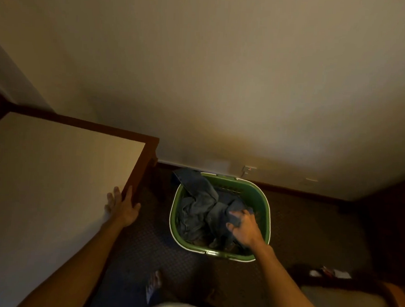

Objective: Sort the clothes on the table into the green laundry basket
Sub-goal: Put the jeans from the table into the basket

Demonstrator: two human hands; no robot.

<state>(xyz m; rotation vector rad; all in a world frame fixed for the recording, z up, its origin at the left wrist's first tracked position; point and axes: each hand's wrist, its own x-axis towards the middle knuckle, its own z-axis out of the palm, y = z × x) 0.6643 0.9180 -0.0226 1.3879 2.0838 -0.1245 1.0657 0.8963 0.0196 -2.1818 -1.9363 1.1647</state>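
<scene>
The right hand is reaching into the basket, fingers gripping jeans. The left hand is resting on the tabletop, fingers spread.

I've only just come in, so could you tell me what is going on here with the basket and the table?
A person is putting clothes into the green laundry basket on the floor. The right hand is down inside it, gripping a bluish denim garment, part of which hangs over the far rim. The left hand rests open on the table at its near corner. No clothes show on the part of the table in view.
</scene>
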